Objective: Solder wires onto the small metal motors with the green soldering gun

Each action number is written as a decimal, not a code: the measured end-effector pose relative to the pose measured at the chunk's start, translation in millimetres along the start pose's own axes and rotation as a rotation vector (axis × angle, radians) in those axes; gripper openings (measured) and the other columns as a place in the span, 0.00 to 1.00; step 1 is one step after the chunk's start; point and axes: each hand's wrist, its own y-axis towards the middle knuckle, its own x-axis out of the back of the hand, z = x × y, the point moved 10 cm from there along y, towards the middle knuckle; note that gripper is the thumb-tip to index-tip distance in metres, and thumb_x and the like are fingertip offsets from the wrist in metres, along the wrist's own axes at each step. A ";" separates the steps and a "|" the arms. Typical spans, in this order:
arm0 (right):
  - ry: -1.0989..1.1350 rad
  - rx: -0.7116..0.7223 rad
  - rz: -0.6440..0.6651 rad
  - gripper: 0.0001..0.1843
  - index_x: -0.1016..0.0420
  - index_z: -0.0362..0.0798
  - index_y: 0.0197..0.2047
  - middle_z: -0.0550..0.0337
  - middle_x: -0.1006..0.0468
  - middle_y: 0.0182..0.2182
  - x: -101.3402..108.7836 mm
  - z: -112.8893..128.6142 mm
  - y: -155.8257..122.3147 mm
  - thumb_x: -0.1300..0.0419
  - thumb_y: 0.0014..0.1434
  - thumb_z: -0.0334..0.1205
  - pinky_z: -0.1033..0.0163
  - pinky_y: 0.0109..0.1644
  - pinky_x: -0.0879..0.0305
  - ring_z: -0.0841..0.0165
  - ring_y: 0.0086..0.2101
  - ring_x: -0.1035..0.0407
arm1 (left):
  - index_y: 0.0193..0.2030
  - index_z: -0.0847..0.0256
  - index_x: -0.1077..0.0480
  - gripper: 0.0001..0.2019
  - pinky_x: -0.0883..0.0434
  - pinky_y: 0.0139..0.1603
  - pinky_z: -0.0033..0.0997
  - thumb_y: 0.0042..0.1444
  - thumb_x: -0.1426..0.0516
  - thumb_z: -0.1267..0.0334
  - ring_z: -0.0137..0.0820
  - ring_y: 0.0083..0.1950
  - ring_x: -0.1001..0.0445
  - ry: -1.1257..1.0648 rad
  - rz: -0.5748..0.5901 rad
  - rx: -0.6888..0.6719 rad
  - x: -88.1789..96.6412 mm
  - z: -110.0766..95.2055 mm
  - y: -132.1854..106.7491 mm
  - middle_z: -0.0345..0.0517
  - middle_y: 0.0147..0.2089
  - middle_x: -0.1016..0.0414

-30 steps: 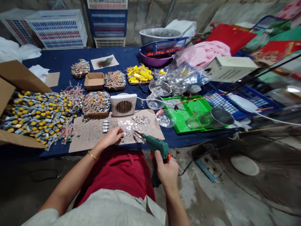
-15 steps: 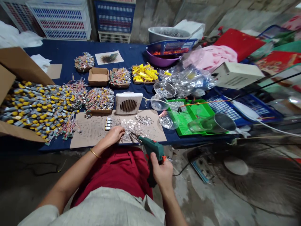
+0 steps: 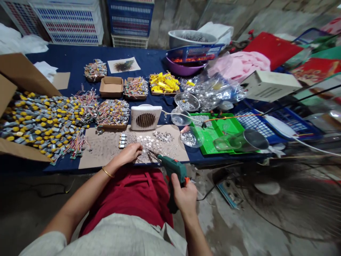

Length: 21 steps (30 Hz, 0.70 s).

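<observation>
My left hand (image 3: 129,153) rests on a brown cardboard sheet (image 3: 103,154), its fingers curled among scattered silver metal pieces (image 3: 153,144). Whether it pinches something small, I cannot tell. My right hand (image 3: 185,197) grips a green soldering gun (image 3: 174,170), whose thin tip (image 3: 152,153) points left towards the silver pieces, close to my left fingers. A short row of small metal motors (image 3: 122,140) lies on the sheet just above my left hand.
A white vent fan (image 3: 146,118) stands behind the sheet. At left, an open carton (image 3: 21,74) holds yellow-capped motors with wires. Wired parts sit in trays. To the right are a green plastic tray (image 3: 210,140), glass dishes and a standing fan (image 3: 293,202).
The view has tilted down, so the table sits higher in the frame. Both hands stay over the same spot, and the gun tip remains near my left fingers.
</observation>
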 end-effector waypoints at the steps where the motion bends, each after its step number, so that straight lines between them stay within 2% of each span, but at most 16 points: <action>1: 0.007 -0.003 0.002 0.24 0.21 0.44 0.29 0.59 0.29 0.15 -0.1 -0.3 -0.3 0.45 0.58 0.56 0.66 0.28 0.35 0.64 0.24 0.30 | 0.38 0.61 0.26 0.07 0.34 0.44 0.29 0.59 0.46 0.66 0.33 0.39 0.28 -0.015 -0.023 0.023 1.9 1.1 -1.3 0.47 0.35 0.24; 4: 0.016 -0.013 0.017 0.24 0.21 0.44 0.29 0.58 0.29 0.15 -2.5 -1.1 -1.3 0.45 0.58 0.57 0.66 0.28 0.36 0.64 0.24 0.31 | 0.34 0.62 0.26 0.09 0.34 0.45 0.29 0.59 0.47 0.66 0.32 0.38 0.27 -0.043 -0.070 0.067 3.7 4.2 -3.8 0.46 0.32 0.24; 7: 0.013 -0.011 0.036 0.25 0.23 0.45 0.26 0.58 0.29 0.15 -6.6 0.1 -1.8 0.45 0.58 0.57 0.66 0.27 0.36 0.65 0.23 0.31 | 0.36 0.62 0.24 0.09 0.34 0.47 0.30 0.59 0.47 0.66 0.34 0.41 0.26 -0.036 -0.083 0.041 1.3 5.3 -0.9 0.47 0.35 0.22; 11: 0.000 0.007 0.031 0.25 0.22 0.45 0.27 0.58 0.29 0.15 -6.4 4.9 -0.5 0.45 0.58 0.58 0.66 0.27 0.36 0.64 0.23 0.31 | 0.40 0.60 0.24 0.09 0.34 0.51 0.31 0.59 0.46 0.66 0.36 0.46 0.27 -0.015 -0.038 -0.032 -4.7 3.8 6.2 0.49 0.42 0.21; 17: -0.015 0.013 0.003 0.24 0.21 0.46 0.28 0.57 0.29 0.15 0.2 8.7 1.8 0.45 0.57 0.58 0.65 0.27 0.35 0.62 0.24 0.30 | 0.38 0.60 0.24 0.09 0.34 0.50 0.31 0.58 0.46 0.66 0.35 0.44 0.27 -0.013 0.011 -0.022 -7.4 2.9 4.0 0.48 0.40 0.21; 21: -0.002 -0.005 0.034 0.24 0.21 0.46 0.29 0.57 0.28 0.16 -4.2 7.8 0.8 0.45 0.58 0.58 0.66 0.27 0.35 0.62 0.25 0.29 | 0.36 0.61 0.25 0.09 0.33 0.45 0.30 0.59 0.47 0.64 0.34 0.40 0.27 -0.042 -0.083 0.022 -2.9 7.5 -2.5 0.47 0.36 0.22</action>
